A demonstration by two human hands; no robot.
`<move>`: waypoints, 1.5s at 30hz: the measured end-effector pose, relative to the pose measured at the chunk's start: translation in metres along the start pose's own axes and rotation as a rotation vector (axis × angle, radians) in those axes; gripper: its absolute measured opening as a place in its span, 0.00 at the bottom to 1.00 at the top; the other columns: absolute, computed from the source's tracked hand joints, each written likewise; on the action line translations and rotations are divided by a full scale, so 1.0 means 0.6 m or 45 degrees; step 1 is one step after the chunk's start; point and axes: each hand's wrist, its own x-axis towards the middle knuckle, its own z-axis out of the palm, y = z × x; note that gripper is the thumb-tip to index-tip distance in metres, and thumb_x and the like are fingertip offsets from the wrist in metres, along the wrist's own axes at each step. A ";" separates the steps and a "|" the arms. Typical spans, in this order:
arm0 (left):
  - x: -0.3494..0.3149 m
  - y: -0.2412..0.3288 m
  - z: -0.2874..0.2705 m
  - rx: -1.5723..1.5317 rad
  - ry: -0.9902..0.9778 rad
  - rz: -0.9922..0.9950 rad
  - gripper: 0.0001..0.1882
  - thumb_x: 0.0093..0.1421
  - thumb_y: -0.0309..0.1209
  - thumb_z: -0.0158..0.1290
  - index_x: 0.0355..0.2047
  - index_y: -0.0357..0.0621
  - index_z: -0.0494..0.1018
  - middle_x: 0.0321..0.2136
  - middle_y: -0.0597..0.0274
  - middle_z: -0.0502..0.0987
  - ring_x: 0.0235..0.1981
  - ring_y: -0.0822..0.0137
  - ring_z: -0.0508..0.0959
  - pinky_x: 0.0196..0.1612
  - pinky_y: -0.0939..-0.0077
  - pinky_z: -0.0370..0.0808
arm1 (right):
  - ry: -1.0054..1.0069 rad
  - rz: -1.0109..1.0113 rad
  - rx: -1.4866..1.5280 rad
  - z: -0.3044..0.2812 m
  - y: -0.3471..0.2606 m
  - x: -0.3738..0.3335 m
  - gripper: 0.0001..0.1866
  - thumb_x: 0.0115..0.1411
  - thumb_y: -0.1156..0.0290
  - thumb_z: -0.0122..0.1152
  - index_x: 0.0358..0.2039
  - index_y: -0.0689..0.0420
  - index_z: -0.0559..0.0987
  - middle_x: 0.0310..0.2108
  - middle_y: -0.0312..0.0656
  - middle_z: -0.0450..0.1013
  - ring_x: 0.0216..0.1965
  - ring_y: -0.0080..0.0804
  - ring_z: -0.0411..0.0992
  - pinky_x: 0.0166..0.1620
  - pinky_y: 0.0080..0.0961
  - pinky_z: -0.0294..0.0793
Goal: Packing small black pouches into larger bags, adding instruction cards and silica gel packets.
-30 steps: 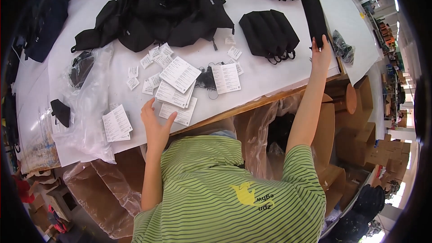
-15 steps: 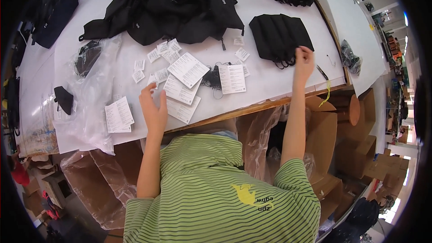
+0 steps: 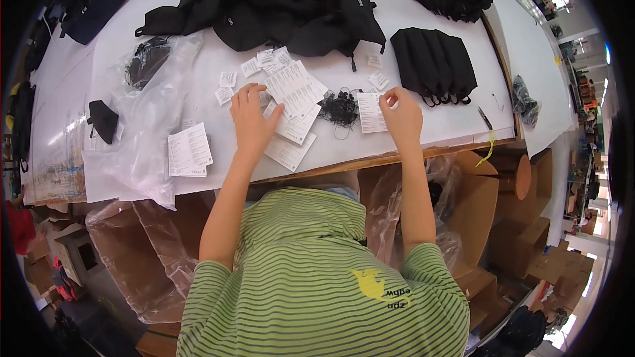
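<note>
My left hand [image 3: 253,121] lies flat, fingers spread, on a loose spread of white printed cards [image 3: 296,87] on the white table [image 3: 430,135]. My right hand [image 3: 401,114] pinches the right edge of another white printed card [image 3: 370,113]. Between the two hands lies a small tangle of black strings [image 3: 340,106]. Just beyond my right hand sits a neat stack of black fabric pouches [image 3: 433,65].
A heap of black pouches [image 3: 284,10] fills the far middle of the table. Clear plastic bags [image 3: 142,139] and two more cards [image 3: 189,151] lie at the left. Small white tags [image 3: 228,79] are scattered about. Cardboard boxes [image 3: 489,205] stand under the table edge.
My right hand has come back from the black pouches at the far right to the white card near the middle. My left hand slid forward onto the spread cards.
</note>
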 end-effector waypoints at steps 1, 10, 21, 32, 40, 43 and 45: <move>0.004 -0.001 0.000 -0.071 -0.015 -0.021 0.29 0.49 0.38 0.61 0.50 0.41 0.66 0.49 0.54 0.66 0.54 0.53 0.61 0.55 0.58 0.58 | 0.000 -0.028 -0.011 -0.005 -0.001 0.003 0.07 0.50 0.66 0.62 0.25 0.54 0.75 0.23 0.37 0.68 0.27 0.38 0.71 0.30 0.32 0.69; 0.056 0.021 0.035 0.080 -0.199 0.150 0.38 0.46 0.41 0.62 0.55 0.40 0.61 0.54 0.50 0.60 0.56 0.51 0.59 0.56 0.56 0.57 | -0.520 -0.263 -0.107 0.071 0.008 0.090 0.08 0.50 0.67 0.63 0.28 0.55 0.76 0.29 0.40 0.70 0.34 0.36 0.72 0.38 0.32 0.71; 0.054 0.113 -0.036 -0.746 -0.183 0.341 0.26 0.57 0.35 0.55 0.54 0.42 0.63 0.51 0.55 0.67 0.53 0.58 0.65 0.57 0.64 0.60 | -0.452 -0.282 0.463 -0.101 -0.143 0.063 0.05 0.57 0.75 0.57 0.29 0.60 0.70 0.22 0.37 0.71 0.24 0.20 0.66 0.30 0.16 0.65; 0.063 0.142 -0.046 -1.194 -0.716 0.153 0.12 0.62 0.36 0.50 0.30 0.40 0.76 0.28 0.70 0.75 0.33 0.78 0.70 0.40 0.80 0.66 | -0.347 -0.159 0.779 -0.149 -0.089 0.013 0.05 0.57 0.77 0.57 0.31 0.60 0.69 0.24 0.34 0.71 0.25 0.17 0.67 0.32 0.15 0.65; 0.026 0.160 -0.016 -0.830 -0.958 0.442 0.09 0.58 0.34 0.54 0.29 0.41 0.75 0.25 0.62 0.74 0.29 0.67 0.71 0.36 0.74 0.68 | -0.563 0.216 1.143 -0.089 -0.059 -0.107 0.21 0.60 0.72 0.56 0.54 0.60 0.67 0.41 0.38 0.72 0.25 0.15 0.67 0.32 0.15 0.69; 0.023 0.186 0.015 -0.727 -0.942 0.509 0.09 0.58 0.34 0.53 0.30 0.40 0.75 0.25 0.59 0.75 0.29 0.63 0.71 0.36 0.71 0.68 | -0.610 0.480 1.583 -0.043 -0.065 -0.138 0.18 0.63 0.66 0.54 0.51 0.60 0.67 0.34 0.38 0.73 0.24 0.15 0.66 0.30 0.13 0.66; 0.035 0.194 0.038 -0.707 -1.091 0.470 0.11 0.59 0.36 0.52 0.31 0.39 0.75 0.23 0.59 0.75 0.26 0.63 0.71 0.33 0.72 0.68 | -0.509 0.529 1.454 -0.027 -0.041 -0.151 0.13 0.65 0.63 0.52 0.43 0.59 0.72 0.24 0.34 0.71 0.23 0.13 0.64 0.27 0.11 0.61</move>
